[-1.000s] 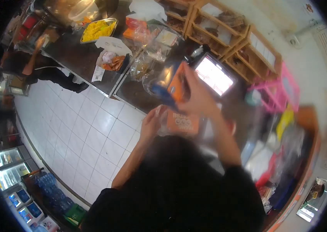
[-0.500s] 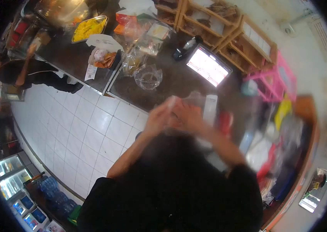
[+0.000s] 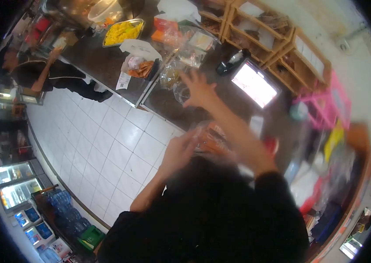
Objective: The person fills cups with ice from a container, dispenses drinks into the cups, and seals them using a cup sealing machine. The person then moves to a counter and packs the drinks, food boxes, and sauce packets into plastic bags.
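My left hand [image 3: 178, 153] is closed on the edge of a clear plastic bag [image 3: 199, 129] near the counter's front edge, close to my body. Orange-brown contents [image 3: 215, 136] show through the plastic; blur hides what they are. My right hand [image 3: 199, 90] is stretched out over the dark counter with its fingers spread and nothing in them. Just beyond its fingers lies a round clear plastic item [image 3: 179, 93], partly covered by the hand. Clear plastic packaging [image 3: 170, 75] lies farther back.
An open white box [image 3: 140, 49] with food and a receipt [image 3: 124, 80] stands left. Behind it is a tray of yellow food [image 3: 123, 33]. A lit tablet [image 3: 255, 82], wooden racks [image 3: 277, 39] and a pink basket [image 3: 326, 103] line the back and right. A co-worker [image 3: 47, 72] stands far left.
My right hand has left the bag and reached forward to the round plastic item, its fingers opening. My left hand stays at the bag. The view has shifted slightly.
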`<state>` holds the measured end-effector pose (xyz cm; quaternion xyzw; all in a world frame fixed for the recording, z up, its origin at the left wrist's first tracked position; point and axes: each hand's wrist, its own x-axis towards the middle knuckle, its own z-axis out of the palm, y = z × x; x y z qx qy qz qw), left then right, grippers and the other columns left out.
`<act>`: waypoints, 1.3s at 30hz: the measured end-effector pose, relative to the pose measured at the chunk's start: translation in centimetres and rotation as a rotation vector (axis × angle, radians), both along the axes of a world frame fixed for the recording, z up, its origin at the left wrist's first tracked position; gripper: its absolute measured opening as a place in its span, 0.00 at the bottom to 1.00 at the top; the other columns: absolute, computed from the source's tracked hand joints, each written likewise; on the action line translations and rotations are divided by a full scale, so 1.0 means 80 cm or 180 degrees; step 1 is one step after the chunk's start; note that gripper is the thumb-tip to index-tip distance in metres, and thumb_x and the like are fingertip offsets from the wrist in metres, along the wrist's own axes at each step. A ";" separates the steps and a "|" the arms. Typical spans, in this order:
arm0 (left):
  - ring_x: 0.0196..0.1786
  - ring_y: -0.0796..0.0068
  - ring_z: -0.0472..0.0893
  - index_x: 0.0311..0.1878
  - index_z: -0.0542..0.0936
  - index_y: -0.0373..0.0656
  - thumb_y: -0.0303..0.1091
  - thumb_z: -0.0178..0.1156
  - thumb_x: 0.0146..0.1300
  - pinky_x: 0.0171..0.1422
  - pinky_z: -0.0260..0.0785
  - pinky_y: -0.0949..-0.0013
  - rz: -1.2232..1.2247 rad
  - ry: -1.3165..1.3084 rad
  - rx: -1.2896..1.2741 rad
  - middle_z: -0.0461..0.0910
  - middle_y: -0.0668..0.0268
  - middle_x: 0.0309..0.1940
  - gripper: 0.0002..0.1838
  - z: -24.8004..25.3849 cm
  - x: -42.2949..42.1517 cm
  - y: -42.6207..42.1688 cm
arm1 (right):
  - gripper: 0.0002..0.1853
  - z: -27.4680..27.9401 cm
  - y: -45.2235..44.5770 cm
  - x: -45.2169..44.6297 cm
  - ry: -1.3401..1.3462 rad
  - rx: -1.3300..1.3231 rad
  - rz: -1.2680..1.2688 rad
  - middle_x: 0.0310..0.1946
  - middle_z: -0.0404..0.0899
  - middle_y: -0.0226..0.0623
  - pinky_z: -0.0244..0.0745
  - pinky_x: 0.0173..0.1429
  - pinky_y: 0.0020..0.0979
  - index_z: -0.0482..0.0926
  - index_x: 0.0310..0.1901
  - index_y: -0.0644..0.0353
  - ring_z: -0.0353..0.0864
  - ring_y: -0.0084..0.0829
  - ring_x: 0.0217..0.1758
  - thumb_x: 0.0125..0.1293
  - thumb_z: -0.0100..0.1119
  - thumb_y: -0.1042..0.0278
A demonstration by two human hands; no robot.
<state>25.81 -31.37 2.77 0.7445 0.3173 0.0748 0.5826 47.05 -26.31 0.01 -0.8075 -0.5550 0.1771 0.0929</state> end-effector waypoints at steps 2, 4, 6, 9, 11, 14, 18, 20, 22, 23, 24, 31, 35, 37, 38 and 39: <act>0.43 0.56 0.87 0.64 0.78 0.45 0.42 0.51 0.77 0.50 0.75 0.61 0.0072 -0.0033 0.0063 0.87 0.53 0.42 0.20 -0.006 -0.007 -0.005 | 0.52 -0.073 0.021 -0.016 -0.0196 -0.0240 0.0236 0.77 0.54 0.42 0.68 0.68 0.67 0.65 0.72 0.42 0.54 0.63 0.77 0.42 0.82 0.57; 0.42 0.60 0.87 0.63 0.79 0.44 0.42 0.50 0.77 0.49 0.75 0.62 0.0168 -0.0068 0.0104 0.88 0.55 0.40 0.19 -0.003 -0.008 0.001 | 0.49 -0.151 0.034 -0.014 -0.0221 -0.0252 0.0315 0.73 0.59 0.42 0.69 0.68 0.65 0.67 0.70 0.43 0.58 0.61 0.74 0.43 0.81 0.59; 0.41 0.66 0.85 0.61 0.80 0.41 0.40 0.51 0.77 0.49 0.75 0.63 0.0346 -0.0095 -0.0094 0.88 0.60 0.41 0.18 0.007 -0.015 0.001 | 0.45 -0.167 0.036 -0.011 -0.0211 -0.0346 0.0438 0.70 0.63 0.42 0.70 0.67 0.62 0.70 0.68 0.44 0.62 0.59 0.71 0.43 0.80 0.61; 0.39 0.73 0.82 0.65 0.76 0.40 0.35 0.51 0.76 0.46 0.74 0.67 0.0814 -0.0143 -0.1601 0.86 0.64 0.50 0.19 0.008 -0.013 0.010 | 0.39 -0.084 0.005 0.018 0.0087 -0.0241 0.0249 0.64 0.67 0.44 0.75 0.64 0.51 0.73 0.64 0.49 0.68 0.55 0.66 0.45 0.73 0.64; 0.37 0.77 0.80 0.69 0.73 0.40 0.32 0.51 0.74 0.43 0.73 0.71 0.0932 -0.0600 -0.1729 0.84 0.66 0.53 0.22 -0.012 -0.011 0.011 | 0.40 -0.013 -0.026 0.030 0.0243 -0.0168 0.0044 0.62 0.70 0.46 0.74 0.64 0.49 0.72 0.66 0.49 0.71 0.52 0.65 0.45 0.73 0.62; 0.32 0.86 0.73 0.77 0.61 0.43 0.25 0.49 0.70 0.36 0.66 0.80 0.1108 -0.1474 -0.1734 0.78 0.67 0.55 0.31 -0.053 0.001 0.004 | 0.42 0.076 -0.096 0.032 0.0717 0.0484 0.0092 0.59 0.74 0.48 0.74 0.65 0.47 0.72 0.66 0.50 0.74 0.51 0.62 0.45 0.73 0.58; 0.33 0.88 0.71 0.79 0.58 0.44 0.23 0.50 0.70 0.37 0.64 0.82 0.0809 -0.0787 -0.1784 0.78 0.67 0.45 0.35 -0.036 0.009 0.017 | 0.37 0.097 -0.171 -0.027 0.1313 0.0615 -0.0240 0.62 0.74 0.54 0.66 0.72 0.46 0.74 0.64 0.55 0.71 0.52 0.68 0.51 0.72 0.54; 0.44 0.81 0.77 0.80 0.56 0.45 0.21 0.49 0.69 0.50 0.68 0.77 0.0695 -0.1001 -0.1410 0.81 0.61 0.50 0.35 -0.024 0.023 0.019 | 0.37 0.057 -0.171 -0.049 0.1524 0.0637 -0.0687 0.62 0.74 0.54 0.64 0.73 0.46 0.74 0.63 0.55 0.72 0.52 0.68 0.51 0.72 0.54; 0.51 0.75 0.81 0.80 0.56 0.45 0.19 0.48 0.69 0.59 0.70 0.73 0.0564 -0.1099 -0.1174 0.83 0.57 0.53 0.36 -0.014 0.039 0.018 | 0.35 -0.034 -0.167 -0.067 0.1915 0.1194 -0.0540 0.61 0.75 0.53 0.64 0.72 0.47 0.75 0.63 0.55 0.73 0.51 0.66 0.53 0.71 0.53; 0.57 0.72 0.79 0.80 0.56 0.45 0.19 0.47 0.70 0.65 0.67 0.71 0.0201 -0.1225 -0.0991 0.82 0.55 0.58 0.35 -0.015 0.046 0.019 | 0.35 -0.071 -0.159 -0.076 0.1922 0.1230 -0.0571 0.61 0.75 0.53 0.64 0.72 0.47 0.75 0.63 0.55 0.73 0.51 0.66 0.53 0.71 0.53; 0.62 0.69 0.78 0.80 0.57 0.45 0.19 0.46 0.70 0.70 0.64 0.68 -0.0163 -0.1348 -0.0804 0.80 0.53 0.62 0.34 -0.016 0.053 0.020 | 0.33 -0.088 -0.152 -0.082 0.1813 0.1152 -0.0552 0.60 0.75 0.53 0.65 0.71 0.47 0.75 0.62 0.55 0.74 0.51 0.65 0.54 0.70 0.54; 0.57 0.68 0.83 0.75 0.66 0.42 0.20 0.50 0.70 0.60 0.73 0.66 -0.0793 -0.1151 -0.0421 0.81 0.54 0.62 0.30 0.041 0.082 0.049 | 0.25 -0.106 -0.129 -0.079 0.1369 0.0778 -0.0220 0.56 0.78 0.50 0.70 0.65 0.48 0.78 0.56 0.59 0.77 0.49 0.61 0.59 0.65 0.56; 0.51 0.71 0.82 0.69 0.72 0.42 0.26 0.51 0.72 0.58 0.73 0.69 0.0319 -0.1379 0.0016 0.82 0.61 0.55 0.23 0.001 0.049 0.076 | 0.21 -0.086 -0.111 -0.062 0.1218 0.0828 -0.0103 0.53 0.80 0.49 0.73 0.61 0.48 0.80 0.52 0.61 0.79 0.48 0.59 0.63 0.62 0.57; 0.51 0.70 0.79 0.62 0.76 0.43 0.39 0.49 0.75 0.59 0.71 0.65 0.1833 -0.0961 -0.0574 0.79 0.62 0.51 0.18 -0.108 0.008 0.085 | 0.21 -0.086 -0.093 -0.058 0.0928 0.0697 -0.0231 0.52 0.80 0.48 0.74 0.58 0.47 0.79 0.52 0.62 0.79 0.48 0.57 0.63 0.62 0.56; 0.52 0.69 0.77 0.59 0.77 0.44 0.47 0.47 0.77 0.60 0.69 0.61 0.2454 -0.0704 -0.0782 0.78 0.62 0.50 0.20 -0.188 -0.010 0.087 | 0.21 -0.087 -0.083 -0.056 0.0741 0.0572 -0.0346 0.51 0.81 0.47 0.75 0.57 0.46 0.79 0.52 0.62 0.80 0.48 0.56 0.63 0.63 0.56; 0.52 0.67 0.75 0.59 0.76 0.44 0.55 0.45 0.77 0.60 0.68 0.58 0.2244 -0.0597 -0.1469 0.77 0.61 0.50 0.25 -0.228 -0.013 0.070 | 0.22 -0.116 -0.076 -0.052 0.0586 0.0156 -0.0296 0.51 0.80 0.49 0.75 0.57 0.47 0.80 0.50 0.63 0.79 0.49 0.57 0.61 0.63 0.53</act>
